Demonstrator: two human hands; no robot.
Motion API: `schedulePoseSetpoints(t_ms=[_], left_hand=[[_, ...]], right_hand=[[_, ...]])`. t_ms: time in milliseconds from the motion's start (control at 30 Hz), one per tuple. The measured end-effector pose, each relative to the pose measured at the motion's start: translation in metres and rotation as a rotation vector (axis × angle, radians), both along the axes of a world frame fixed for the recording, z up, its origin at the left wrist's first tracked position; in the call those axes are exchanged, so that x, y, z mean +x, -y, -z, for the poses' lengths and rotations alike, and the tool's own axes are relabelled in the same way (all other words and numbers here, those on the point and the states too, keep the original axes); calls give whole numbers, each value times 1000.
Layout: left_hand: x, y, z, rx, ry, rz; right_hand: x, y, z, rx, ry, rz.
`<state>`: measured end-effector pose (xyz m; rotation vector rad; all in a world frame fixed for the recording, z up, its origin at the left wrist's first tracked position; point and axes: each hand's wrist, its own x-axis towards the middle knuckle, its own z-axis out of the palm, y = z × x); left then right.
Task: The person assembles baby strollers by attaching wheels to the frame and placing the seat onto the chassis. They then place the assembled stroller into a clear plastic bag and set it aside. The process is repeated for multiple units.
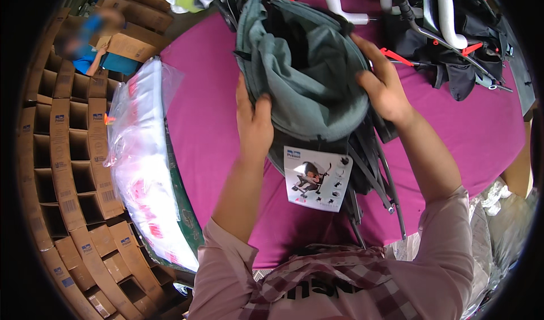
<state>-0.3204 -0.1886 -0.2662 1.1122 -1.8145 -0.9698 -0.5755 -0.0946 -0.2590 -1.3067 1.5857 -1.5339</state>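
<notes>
A folded stroller lies on the purple-covered table (198, 110), its grey-green fabric canopy (311, 99) bunched toward me. My left hand (255, 116) grips the canopy's left edge, thumb on top and fingers behind. On the opposite side my right hand (385, 85) holds the right edge of the canopy near its rim, thumb resting on the cloth. A printed card (317, 178) with a stroller picture hangs below the canopy. Dark metal frame tubes (374, 173) stretch from beneath the fabric toward the near table edge. Part of the frame is hidden under the canopy.
More stroller frames with black fabric (453, 71) and white-wrapped handles (450, 22) lie at the far right. A stack of clear plastic bags (150, 167) stands left of the table. Cardboard boxes (73, 150) fill the left side. Another person's gloved hand (192, 1) is at the far edge.
</notes>
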Motion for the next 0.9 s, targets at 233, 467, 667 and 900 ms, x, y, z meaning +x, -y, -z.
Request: schedulePoseSetpoints(t_ms=[233,467,667,900], left_hand=[[-27,68,45,277,10,-139],[-26,51,37,219,44,-307],[-35,23,14,16,107,-35],[-64,64,30,-43,87,-29]], right_hand=[[-42,171,4,30,31,33],[-42,140,47,-86,6,122],[-52,65,31,36,256,129],[-68,64,45,140,71,122]])
